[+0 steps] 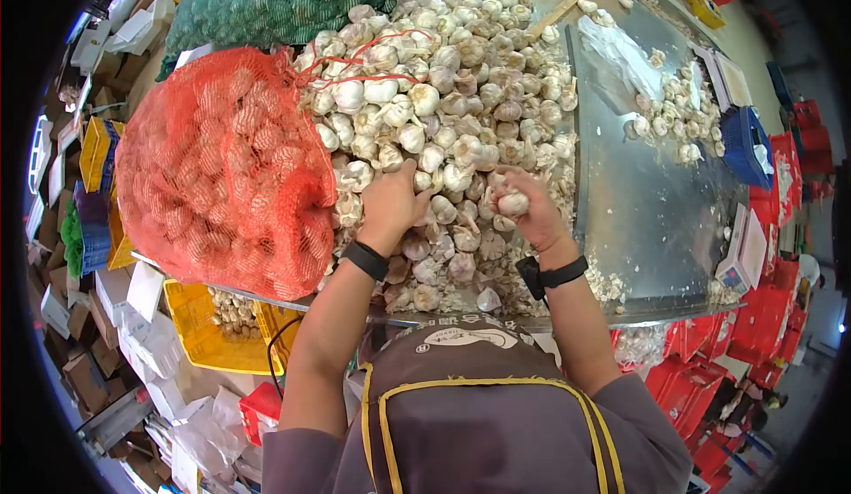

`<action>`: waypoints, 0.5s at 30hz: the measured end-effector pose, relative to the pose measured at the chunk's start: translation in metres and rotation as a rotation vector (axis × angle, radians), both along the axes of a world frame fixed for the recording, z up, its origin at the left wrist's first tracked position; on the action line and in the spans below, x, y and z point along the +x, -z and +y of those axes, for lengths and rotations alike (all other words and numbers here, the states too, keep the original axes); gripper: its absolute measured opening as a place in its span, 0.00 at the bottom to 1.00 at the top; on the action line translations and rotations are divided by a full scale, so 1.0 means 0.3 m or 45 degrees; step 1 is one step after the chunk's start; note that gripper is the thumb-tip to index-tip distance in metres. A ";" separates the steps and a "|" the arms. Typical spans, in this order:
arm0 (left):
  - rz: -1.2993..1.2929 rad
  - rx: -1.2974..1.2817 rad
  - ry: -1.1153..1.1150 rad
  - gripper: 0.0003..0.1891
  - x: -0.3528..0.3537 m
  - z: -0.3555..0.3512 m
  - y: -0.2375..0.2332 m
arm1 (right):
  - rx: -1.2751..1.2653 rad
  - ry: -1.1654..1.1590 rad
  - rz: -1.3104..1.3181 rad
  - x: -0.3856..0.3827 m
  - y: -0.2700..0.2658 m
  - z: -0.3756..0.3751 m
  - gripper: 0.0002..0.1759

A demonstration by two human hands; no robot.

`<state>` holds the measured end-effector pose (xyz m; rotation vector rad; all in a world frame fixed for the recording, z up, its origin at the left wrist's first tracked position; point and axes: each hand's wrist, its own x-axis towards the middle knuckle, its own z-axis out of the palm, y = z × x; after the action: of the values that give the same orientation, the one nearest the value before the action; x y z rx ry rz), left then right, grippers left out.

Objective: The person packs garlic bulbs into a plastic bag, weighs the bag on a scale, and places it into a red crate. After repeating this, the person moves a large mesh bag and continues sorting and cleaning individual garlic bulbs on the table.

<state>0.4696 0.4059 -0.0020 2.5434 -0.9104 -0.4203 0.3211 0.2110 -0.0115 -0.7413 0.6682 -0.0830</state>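
A large heap of garlic bulbs [461, 122] covers the middle of the metal table. My left hand [392, 203] reaches into the near part of this heap, its thumb and forefinger apart and touching bulbs; its other fingers are mostly hidden. To its right, my right hand [534, 209] is closed around a garlic bulb [512, 203], palm turned partly up, just above the heap. Close by on the left, a full red mesh bag [226, 175] of garlic leans against the pile, with red string trailing over the bulbs.
A green mesh sack [284, 2] of garlic lies at the back left. Right of a raised metal edge [581, 140], a second group of bulbs [678, 113] sits near white plastic [620, 51]. A blue basket [746, 147] stands at the right, a yellow crate [208, 326] below the table's left.
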 end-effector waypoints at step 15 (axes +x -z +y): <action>1.473 -1.262 -0.291 0.23 -0.113 0.226 -0.092 | -0.763 -0.706 0.044 0.194 0.116 -0.066 0.30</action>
<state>0.4356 0.4735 0.0254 1.1364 -0.2224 -0.9159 0.3791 0.1913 -0.0462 -1.4855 0.4470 0.2503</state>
